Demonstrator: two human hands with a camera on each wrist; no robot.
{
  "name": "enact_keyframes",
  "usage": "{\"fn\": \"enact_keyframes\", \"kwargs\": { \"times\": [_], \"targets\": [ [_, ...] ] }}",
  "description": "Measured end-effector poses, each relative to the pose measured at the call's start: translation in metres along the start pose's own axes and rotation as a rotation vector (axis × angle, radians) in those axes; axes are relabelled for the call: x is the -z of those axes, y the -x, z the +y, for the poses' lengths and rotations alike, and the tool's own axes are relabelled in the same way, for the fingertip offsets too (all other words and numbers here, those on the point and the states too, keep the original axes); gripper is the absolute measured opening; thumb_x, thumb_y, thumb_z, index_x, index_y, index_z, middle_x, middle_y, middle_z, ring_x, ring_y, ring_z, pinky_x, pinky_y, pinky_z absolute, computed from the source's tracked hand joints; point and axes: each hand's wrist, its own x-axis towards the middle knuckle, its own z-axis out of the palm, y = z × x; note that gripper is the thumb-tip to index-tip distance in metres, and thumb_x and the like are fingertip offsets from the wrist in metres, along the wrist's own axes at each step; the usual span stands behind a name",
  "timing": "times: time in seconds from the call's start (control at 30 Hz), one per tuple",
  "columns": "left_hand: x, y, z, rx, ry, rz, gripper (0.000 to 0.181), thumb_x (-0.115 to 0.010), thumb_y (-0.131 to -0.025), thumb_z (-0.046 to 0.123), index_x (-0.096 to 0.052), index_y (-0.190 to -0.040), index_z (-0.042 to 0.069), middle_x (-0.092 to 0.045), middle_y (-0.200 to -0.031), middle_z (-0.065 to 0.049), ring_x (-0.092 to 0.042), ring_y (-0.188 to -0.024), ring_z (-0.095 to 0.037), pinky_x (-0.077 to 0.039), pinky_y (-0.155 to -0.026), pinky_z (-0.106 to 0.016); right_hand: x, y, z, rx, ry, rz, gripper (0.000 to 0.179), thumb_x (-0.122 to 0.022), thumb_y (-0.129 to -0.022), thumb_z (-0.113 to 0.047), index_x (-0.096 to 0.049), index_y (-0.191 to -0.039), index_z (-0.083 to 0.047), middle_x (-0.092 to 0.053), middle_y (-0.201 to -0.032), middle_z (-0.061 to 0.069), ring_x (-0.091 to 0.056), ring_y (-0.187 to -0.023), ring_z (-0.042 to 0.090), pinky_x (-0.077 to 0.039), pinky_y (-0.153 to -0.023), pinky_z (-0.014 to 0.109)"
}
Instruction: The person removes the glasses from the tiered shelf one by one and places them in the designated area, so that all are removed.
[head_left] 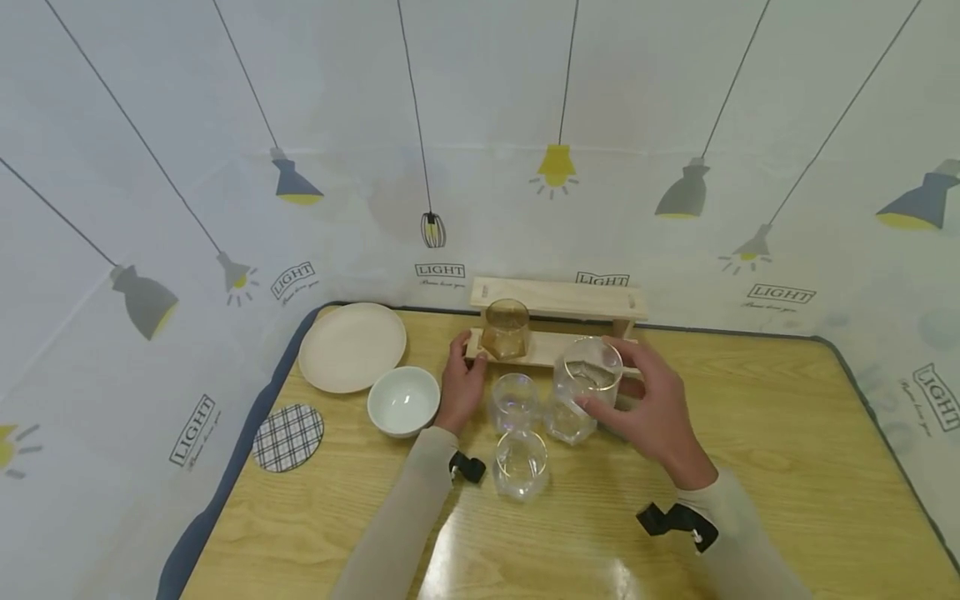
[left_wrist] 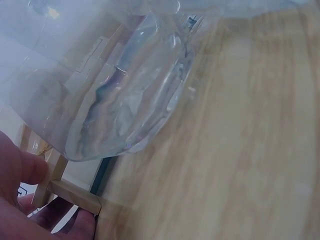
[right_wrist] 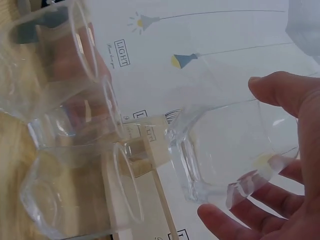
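My right hand (head_left: pixel 651 407) holds a clear gold-rimmed drinking glass (head_left: pixel 588 367) between thumb and fingers, raised at the front of a two-tier wooden rack (head_left: pixel 558 296). In the right wrist view this glass (right_wrist: pixel 230 145) shows a thick faceted base. My left hand (head_left: pixel 461 390) grips the left end of the rack's lower shelf, thumb on top; the left wrist view shows fingers beneath the wood (left_wrist: pixel 75 194). An amber glass (head_left: pixel 506 329) stands on that shelf at the left. Three clear glasses (head_left: pixel 515 404) stand on the table before the rack, one partly behind the held glass.
Left of my left hand stands a white bowl (head_left: pixel 404 402), close to a round cream plate (head_left: pixel 352 347). A checked round coaster (head_left: pixel 288 437) lies at the table's left edge. Behind the rack rises a white lamp-printed backdrop (head_left: pixel 495 192).
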Motion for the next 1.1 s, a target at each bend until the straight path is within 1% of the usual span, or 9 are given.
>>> {"fn": "enact_keyframes", "kwargs": {
  "times": [0.13,0.27,0.43,0.53,0.7,0.87,0.93,1.1],
  "targets": [
    [0.001,-0.001,-0.001,0.002,-0.001,0.006,0.056,-0.052,-0.111,0.028,-0.035,-0.163,0.02,-0.053,-0.156,-0.018,-0.061,-0.125,-0.032,-0.049,-0.108,-0.052,0.004,0.015,-0.001,0.032,0.047,-0.006,0.077,-0.095,-0.075,-0.006,-0.061,-0.144,-0.011,-0.066,-0.125,0.008,-0.064,-0.111,0.016,-0.061,-0.078,0.018],
    [0.002,-0.002,-0.001,-0.01,-0.002,0.013,0.055,-0.052,-0.111,0.027,-0.036,-0.163,0.019,-0.055,-0.154,-0.019,-0.061,-0.123,-0.031,-0.049,-0.106,-0.052,0.006,0.032,0.002,0.079,0.027,-0.032,0.077,-0.094,-0.072,0.0,-0.061,-0.142,-0.005,-0.066,-0.124,0.011,-0.064,-0.107,0.018,-0.061,-0.073,0.02],
    [0.002,-0.001,-0.002,-0.011,-0.006,0.006,0.056,-0.052,-0.111,0.028,-0.035,-0.163,0.018,-0.055,-0.154,-0.018,-0.061,-0.122,-0.031,-0.05,-0.105,-0.052,0.007,0.052,0.008,0.113,0.018,-0.065,0.075,-0.094,-0.068,0.002,-0.061,-0.136,-0.003,-0.066,-0.121,0.014,-0.064,-0.105,0.016,-0.063,-0.072,0.026],
    [0.002,-0.001,-0.003,-0.017,-0.003,0.006,0.056,-0.052,-0.111,0.027,-0.035,-0.163,0.018,-0.055,-0.153,-0.019,-0.062,-0.121,-0.031,-0.05,-0.104,-0.052,0.007,0.064,0.013,0.094,0.022,-0.085,0.075,-0.094,-0.068,0.001,-0.061,-0.135,-0.004,-0.066,-0.119,0.014,-0.064,-0.106,0.015,-0.064,-0.074,0.028],
    [0.001,-0.001,-0.005,-0.029,-0.001,-0.003,0.054,-0.052,-0.111,0.026,-0.036,-0.162,0.02,-0.056,-0.15,-0.019,-0.062,-0.117,-0.029,-0.051,-0.101,-0.048,0.005,0.08,0.019,0.057,0.041,-0.106,0.074,-0.096,-0.068,-0.002,-0.061,-0.134,-0.005,-0.066,-0.119,0.01,-0.064,-0.107,0.012,-0.065,-0.072,0.031],
    [0.001,-0.001,-0.006,-0.036,0.002,0.009,0.054,-0.053,-0.11,0.025,-0.037,-0.161,0.02,-0.058,-0.148,-0.019,-0.063,-0.116,-0.029,-0.051,-0.1,-0.048,-0.001,0.088,0.026,0.037,0.046,-0.12,0.075,-0.097,-0.069,-0.007,-0.061,-0.135,-0.007,-0.068,-0.122,0.009,-0.065,-0.115,0.01,-0.065,-0.071,0.035],
    [0.0,-0.003,-0.007,-0.041,-0.001,0.011,0.053,-0.053,-0.11,0.025,-0.037,-0.161,0.02,-0.058,-0.148,-0.019,-0.063,-0.116,-0.029,-0.051,-0.1,-0.049,-0.005,0.09,0.031,0.019,0.036,-0.133,0.074,-0.097,-0.07,-0.008,-0.061,-0.135,-0.007,-0.068,-0.123,0.01,-0.065,-0.115,0.01,-0.066,-0.073,0.035],
    [-0.002,-0.005,-0.008,-0.045,0.01,0.003,0.054,-0.054,-0.11,0.025,-0.037,-0.161,0.019,-0.057,-0.15,-0.02,-0.063,-0.116,-0.029,-0.051,-0.101,-0.049,-0.014,0.097,0.042,-0.059,0.035,-0.172,0.074,-0.098,-0.072,-0.012,-0.058,-0.134,-0.004,-0.067,-0.124,0.011,-0.067,-0.114,0.016,-0.065,-0.076,0.032]
  ]
}}
